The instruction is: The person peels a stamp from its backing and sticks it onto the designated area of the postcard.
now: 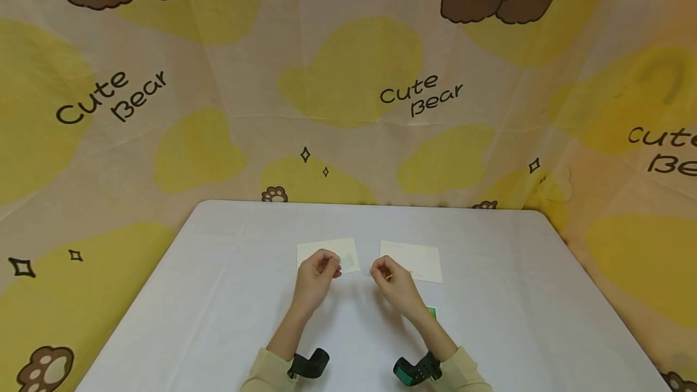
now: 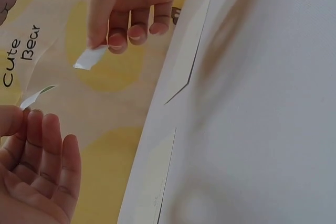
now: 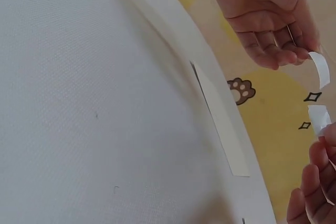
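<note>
My left hand [image 1: 314,274] pinches a small white strip of paper [image 2: 34,99], greenish along one edge, between thumb and fingertips. Facing it, my right hand [image 1: 397,283] pinches another small white piece of paper [image 2: 90,58]. A gap separates the two pieces, as the right wrist view also shows. Both hands are raised above the table, with their shadows below. Behind the left hand lies a cream card [image 1: 327,247], partly covered by it in the head view. A second cream card [image 1: 422,260] with faint print lies behind the right hand.
A small green item [image 1: 432,312] lies on the white table [image 1: 218,307], mostly hidden by the right forearm. Dark wrist cameras [image 1: 310,363] are strapped to both wrists. A yellow-patterned cloth [image 1: 348,77] hangs behind the table's far edge.
</note>
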The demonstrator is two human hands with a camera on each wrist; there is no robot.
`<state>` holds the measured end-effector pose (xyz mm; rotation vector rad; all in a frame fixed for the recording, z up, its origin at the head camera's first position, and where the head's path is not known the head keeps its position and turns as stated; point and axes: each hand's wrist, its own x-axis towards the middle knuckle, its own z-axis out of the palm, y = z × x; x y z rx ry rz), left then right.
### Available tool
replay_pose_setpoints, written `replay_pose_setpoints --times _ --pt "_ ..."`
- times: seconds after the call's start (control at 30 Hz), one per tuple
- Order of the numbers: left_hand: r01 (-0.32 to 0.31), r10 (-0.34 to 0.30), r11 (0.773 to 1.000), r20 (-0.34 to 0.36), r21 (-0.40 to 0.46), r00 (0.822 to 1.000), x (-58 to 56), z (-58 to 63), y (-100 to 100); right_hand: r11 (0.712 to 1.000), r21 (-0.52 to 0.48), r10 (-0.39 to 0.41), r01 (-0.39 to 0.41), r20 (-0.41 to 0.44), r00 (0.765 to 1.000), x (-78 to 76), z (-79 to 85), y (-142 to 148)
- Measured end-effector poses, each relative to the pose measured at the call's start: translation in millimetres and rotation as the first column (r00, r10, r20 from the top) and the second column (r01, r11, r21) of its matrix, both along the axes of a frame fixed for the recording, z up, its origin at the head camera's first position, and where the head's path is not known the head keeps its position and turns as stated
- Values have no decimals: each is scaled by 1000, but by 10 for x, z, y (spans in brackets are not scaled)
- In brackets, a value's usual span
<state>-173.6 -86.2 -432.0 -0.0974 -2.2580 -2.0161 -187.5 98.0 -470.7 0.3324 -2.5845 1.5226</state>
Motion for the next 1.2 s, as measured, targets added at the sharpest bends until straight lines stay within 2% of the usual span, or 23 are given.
replay_pose_setpoints --times 0.03,0.1,0.3,0.47,0.7,1.2 --pt "-2 2 1000 4 -1 1000 19 42 0 1000 15 9 -9 -1 1000 -2 -15 -3" --pt "-8 8 1000 9 -10 1000 16 51 -7 998 46 31 -31 3 1000 2 -38 -12" --pt "-9 9 1000 8 -25 1000 8 58 -30 987 123 98 -99 15 995 22 -94 -42" --pt "-13 13 999 4 -29 1000 6 58 -37 975 172 146 -142 -12 989 19 -147 -52" --pt "-16 16 1000 5 -25 1000 0 42 -46 936 294 209 -192 -25 978 16 -215 -53" --pt "-16 16 999 12 -30 1000 36 52 -43 885 403 249 -233 13 968 21 -205 -83"
